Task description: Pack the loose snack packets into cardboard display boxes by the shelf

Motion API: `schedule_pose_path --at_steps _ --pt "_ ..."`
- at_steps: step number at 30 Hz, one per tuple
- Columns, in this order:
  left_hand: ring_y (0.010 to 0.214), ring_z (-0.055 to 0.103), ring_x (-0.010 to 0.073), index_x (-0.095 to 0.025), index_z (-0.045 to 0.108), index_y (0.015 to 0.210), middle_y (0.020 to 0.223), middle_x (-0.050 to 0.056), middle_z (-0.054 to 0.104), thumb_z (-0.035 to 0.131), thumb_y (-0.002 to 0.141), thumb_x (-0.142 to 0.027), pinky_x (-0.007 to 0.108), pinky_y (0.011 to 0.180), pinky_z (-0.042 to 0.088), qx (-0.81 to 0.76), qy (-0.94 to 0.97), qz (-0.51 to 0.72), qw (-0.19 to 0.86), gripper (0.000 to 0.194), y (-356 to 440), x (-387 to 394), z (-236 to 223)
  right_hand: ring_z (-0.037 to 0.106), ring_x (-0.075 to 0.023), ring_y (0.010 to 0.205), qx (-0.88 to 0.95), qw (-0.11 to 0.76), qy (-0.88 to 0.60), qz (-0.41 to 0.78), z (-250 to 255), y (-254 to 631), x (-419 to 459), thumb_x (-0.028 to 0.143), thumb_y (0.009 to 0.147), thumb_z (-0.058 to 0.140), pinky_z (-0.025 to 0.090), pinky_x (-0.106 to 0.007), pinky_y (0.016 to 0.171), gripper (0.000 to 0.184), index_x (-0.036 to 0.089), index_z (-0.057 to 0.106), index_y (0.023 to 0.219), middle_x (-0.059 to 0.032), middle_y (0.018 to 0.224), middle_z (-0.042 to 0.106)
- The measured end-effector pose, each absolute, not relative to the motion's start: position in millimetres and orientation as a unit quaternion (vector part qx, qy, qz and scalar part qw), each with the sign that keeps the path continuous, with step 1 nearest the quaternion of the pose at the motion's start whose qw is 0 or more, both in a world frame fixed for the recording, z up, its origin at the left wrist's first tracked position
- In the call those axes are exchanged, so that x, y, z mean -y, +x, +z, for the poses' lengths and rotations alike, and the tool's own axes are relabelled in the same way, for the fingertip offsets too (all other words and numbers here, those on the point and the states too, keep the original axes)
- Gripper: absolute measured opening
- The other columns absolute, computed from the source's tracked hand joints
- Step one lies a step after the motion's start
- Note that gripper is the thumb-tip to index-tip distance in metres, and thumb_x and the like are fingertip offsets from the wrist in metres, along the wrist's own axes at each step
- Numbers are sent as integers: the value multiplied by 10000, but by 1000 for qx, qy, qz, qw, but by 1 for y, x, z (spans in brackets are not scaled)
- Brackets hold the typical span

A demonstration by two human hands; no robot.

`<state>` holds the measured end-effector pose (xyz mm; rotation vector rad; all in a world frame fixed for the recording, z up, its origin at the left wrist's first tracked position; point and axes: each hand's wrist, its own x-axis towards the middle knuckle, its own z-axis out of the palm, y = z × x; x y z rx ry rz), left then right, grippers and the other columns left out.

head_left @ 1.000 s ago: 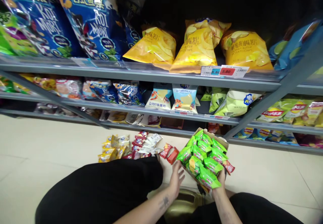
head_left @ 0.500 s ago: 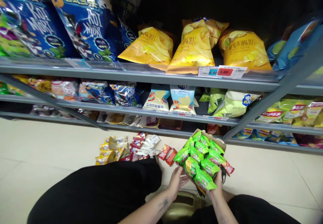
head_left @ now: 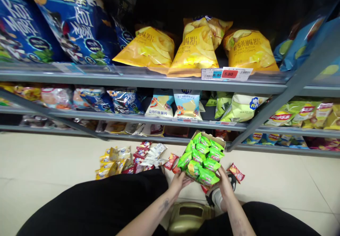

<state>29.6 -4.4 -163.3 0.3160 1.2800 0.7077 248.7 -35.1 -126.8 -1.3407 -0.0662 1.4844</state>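
Observation:
Between my hands is an open cardboard box [head_left: 221, 144] filled with several green snack packets [head_left: 199, 155]. My left hand [head_left: 180, 183] grips its near left side, fingers curled against the edge. On the right side my right hand [head_left: 223, 179] clasps the box, most of its fingers hidden behind it. Red packets [head_left: 171, 161] lie on the floor just left of the box. Another red packet [head_left: 236, 173] rests by my shoe, right of my right hand.
Yellow packets [head_left: 107, 165] and white packets [head_left: 156, 152] lie in piles on the floor at left. A low shelf rack [head_left: 148, 80] with chip bags spans the front, its slanted support [head_left: 255, 122] at right. A gold-coloured stool [head_left: 190, 218] is between my legs.
Both hands have carried the box slightly left and up toward the bottom shelf. The red packet at right now shows apart from the box. My view has shifted a little right.

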Motion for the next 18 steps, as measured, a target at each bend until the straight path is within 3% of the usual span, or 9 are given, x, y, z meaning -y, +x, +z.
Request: schedule_pose_path --at_steps 4,9,18 --pt "828 765 232 -106 518 1154 901 160 753 523 982 -191 409 990 553 -576 140 372 714 192 33 -18 -188 547 -301 1296 7 520 -547 656 -128 249 36 662 716 737 452 -415 1020 743 253 610 1324 -89 1441 567" --pt "822 763 229 -113 547 1014 813 143 750 472 981 -138 426 1023 531 -558 134 418 705 86 35 -47 -218 565 -299 1283 -35 518 -550 654 -135 247 36 730 813 587 361 -441 1080 794 236 498 1428 -129 1490 512" --pt "1061 718 264 -109 613 893 902 166 753 482 948 -140 442 1094 475 -525 167 453 701 146 59 -104 -225 620 -312 1201 -17 527 -528 665 -134 241 35 806 643 693 420 -373 948 921 222 547 1340 -142 1392 597"
